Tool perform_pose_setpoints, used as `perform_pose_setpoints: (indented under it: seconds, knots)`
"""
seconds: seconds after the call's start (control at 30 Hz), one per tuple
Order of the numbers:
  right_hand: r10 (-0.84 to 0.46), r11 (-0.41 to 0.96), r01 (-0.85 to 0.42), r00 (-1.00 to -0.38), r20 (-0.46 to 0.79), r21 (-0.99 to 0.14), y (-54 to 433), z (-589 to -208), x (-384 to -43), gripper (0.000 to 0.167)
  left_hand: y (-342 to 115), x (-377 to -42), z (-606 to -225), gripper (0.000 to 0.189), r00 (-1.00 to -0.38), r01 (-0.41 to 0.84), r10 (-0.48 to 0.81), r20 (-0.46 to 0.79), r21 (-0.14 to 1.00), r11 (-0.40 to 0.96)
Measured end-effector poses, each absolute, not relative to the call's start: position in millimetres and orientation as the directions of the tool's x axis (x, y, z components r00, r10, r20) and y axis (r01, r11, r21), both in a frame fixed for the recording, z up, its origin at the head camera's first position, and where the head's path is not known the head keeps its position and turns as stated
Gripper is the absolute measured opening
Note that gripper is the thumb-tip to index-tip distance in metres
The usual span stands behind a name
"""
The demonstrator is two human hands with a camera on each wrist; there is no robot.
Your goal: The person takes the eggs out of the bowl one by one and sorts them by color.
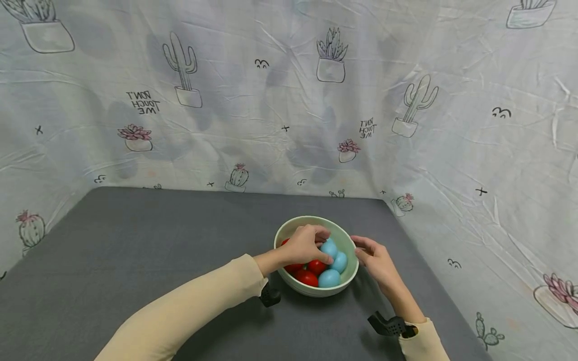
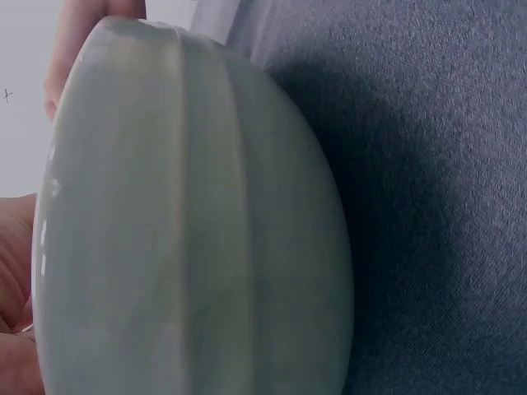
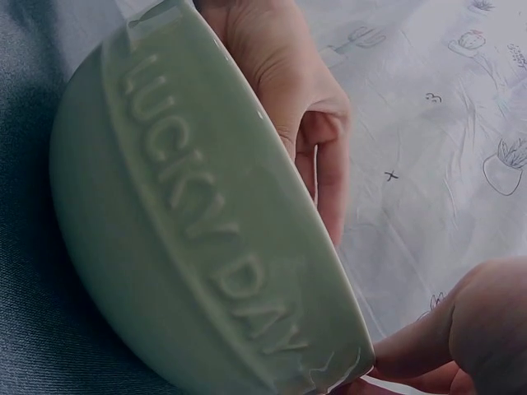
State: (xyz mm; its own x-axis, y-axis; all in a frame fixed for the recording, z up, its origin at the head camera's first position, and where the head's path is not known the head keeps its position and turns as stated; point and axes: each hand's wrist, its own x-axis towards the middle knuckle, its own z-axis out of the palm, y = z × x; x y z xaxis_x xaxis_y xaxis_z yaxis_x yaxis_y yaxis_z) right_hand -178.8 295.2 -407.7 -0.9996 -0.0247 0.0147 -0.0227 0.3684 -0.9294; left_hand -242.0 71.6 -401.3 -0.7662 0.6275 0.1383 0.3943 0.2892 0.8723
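A pale green bowl (image 1: 295,287) holds several red and light blue eggs, smooth and oval. My left hand (image 1: 306,245) reaches over its left side, thumb and fingers curved round a blue egg (image 1: 329,247) on top of the pile. Red eggs (image 1: 306,278) lie under and beside that hand, and another blue egg (image 1: 329,279) sits near the front. At the bowl's right rim, my right hand (image 1: 379,263) rests its fingertips, fingers loosely extended. The right wrist view shows raised "LUCKY DAY" lettering on the bowl (image 3: 189,197), with the left hand (image 3: 288,82) bent over its rim.
The bowl stands on a dark grey table (image 1: 180,230), near its right side. A pale cloth (image 1: 271,100) printed with cacti hangs behind and to both sides. Each wrist carries a black camera (image 1: 270,295).
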Motion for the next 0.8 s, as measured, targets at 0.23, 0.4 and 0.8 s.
perform_pose_setpoints:
  seconds: [0.23, 0.4, 0.8]
  knots:
    - [-0.035, 0.370, -0.039, -0.999, 0.028, -0.928, 295.9, -409.4, -178.8, 0.040, 69.8, -243.2, -399.4, 0.065, -0.736, 0.434, 0.667, 0.120, 0.839, 0.328]
    - [-0.019, 0.377, -0.035, -0.999, 0.030, -0.925, 295.0, -408.7, -178.7, 0.039, 70.4, -244.7, -399.2, 0.066, -0.724, 0.467, 0.683, 0.096, 0.797, 0.383]
    - [-0.012, 0.396, -0.030, -1.000, 0.028, -0.918, 295.1, -411.1, -180.4, 0.037, 68.5, -243.0, -397.0, 0.063, -0.712, 0.453, 0.696, 0.096, 0.820, 0.350]
